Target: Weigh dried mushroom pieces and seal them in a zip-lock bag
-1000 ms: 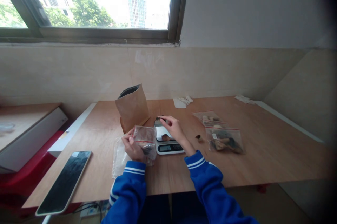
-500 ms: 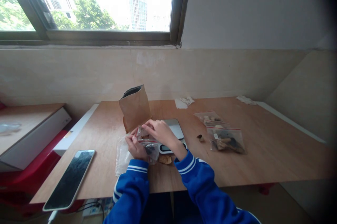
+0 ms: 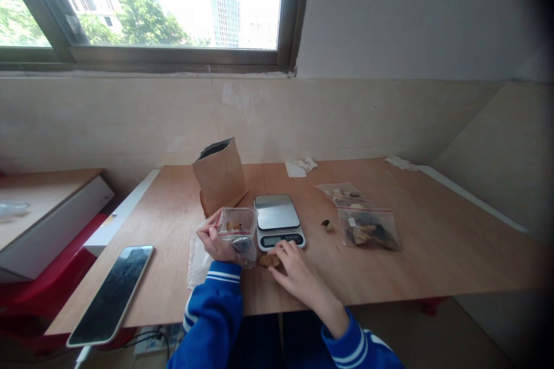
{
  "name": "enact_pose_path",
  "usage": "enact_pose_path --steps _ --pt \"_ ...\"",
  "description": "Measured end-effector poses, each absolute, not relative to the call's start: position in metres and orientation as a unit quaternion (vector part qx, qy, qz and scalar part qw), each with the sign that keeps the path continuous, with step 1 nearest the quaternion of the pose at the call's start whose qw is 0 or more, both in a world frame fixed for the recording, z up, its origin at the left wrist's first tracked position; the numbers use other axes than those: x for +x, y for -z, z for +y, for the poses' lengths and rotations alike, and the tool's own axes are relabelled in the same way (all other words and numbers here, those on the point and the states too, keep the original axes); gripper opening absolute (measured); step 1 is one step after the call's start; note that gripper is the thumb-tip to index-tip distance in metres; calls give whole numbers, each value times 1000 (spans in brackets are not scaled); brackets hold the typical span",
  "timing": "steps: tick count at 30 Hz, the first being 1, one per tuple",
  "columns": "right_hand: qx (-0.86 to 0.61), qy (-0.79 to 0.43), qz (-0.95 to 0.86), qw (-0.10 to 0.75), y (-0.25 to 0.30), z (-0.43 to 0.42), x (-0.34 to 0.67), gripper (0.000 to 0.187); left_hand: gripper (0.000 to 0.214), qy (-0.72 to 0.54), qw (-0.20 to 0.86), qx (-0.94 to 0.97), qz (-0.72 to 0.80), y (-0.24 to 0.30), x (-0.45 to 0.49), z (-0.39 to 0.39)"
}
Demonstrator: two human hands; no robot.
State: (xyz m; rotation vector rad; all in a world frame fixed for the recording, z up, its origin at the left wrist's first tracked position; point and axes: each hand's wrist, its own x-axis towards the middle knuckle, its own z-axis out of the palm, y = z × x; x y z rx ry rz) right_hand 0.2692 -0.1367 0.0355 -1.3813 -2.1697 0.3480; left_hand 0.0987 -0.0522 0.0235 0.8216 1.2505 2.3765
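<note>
My left hand point(image 3: 217, 246) is closed on the left edge of a clear zip bag point(image 3: 246, 220) with a red seal strip and a few brown pieces inside. Another zip bag with dark contents point(image 3: 244, 243) lies just below it, partly covered. My right hand point(image 3: 298, 274) has its fingers apart around the right end of a brown dried slice point(image 3: 267, 260), perhaps a mushroom; whether they touch it I cannot tell. Right behind that slice stands a white kitchen scale point(image 3: 277, 219) with a bare metal plate. Flat clear bags point(image 3: 197, 265) lie under my left hand.
A brown paper pouch point(image 3: 220, 175) stands open at the back left. Filled zip bags point(image 3: 367, 229) and a small dried piece point(image 3: 328, 224) lie to the right. A phone point(image 3: 113, 294) on a cable overhangs the table's front left edge. Crumpled paper point(image 3: 306, 164) lies at the back.
My right hand has left the zip bag and come down right, to the brown slice before the scale. The bag stays in my left hand. The scale's plate now shows fully.
</note>
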Motion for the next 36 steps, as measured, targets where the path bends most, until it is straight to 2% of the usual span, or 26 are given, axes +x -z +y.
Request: enact_pose_path --steps 4,8,10,15,17,22,30,35,36 --pt "-521 -77 -822 219 -28 -145 263 21 10 -868 168 292 364 -30 104 -56" --pt "-499 -75 -834 222 -30 -144 264 12 9 -881 195 295 316 -35 109 -60" --pt "-505 -86 -819 259 -37 -142 270 11 11 -882 205 291 310 -36 110 -62" --pt "-557 -141 -694 434 -78 -125 280 16 14 -874 200 293 332 -38 113 -65" --pt "-547 -181 -665 475 -100 -112 272 20 13 -869 194 300 343 -38 114 -66" --pt "-463 -256 -718 451 -134 -88 233 24 12 -858 189 307 366 -34 116 -68" --pt "-495 -271 -653 505 -96 -108 242 29 11 -863 190 277 377 -39 113 -68" --pt "-489 -348 -656 458 -74 -132 235 58 13 -859 218 250 389 -35 123 -76" --pt "-486 -346 -657 461 -74 -134 232 58 15 -839 219 275 415 -34 128 -80"
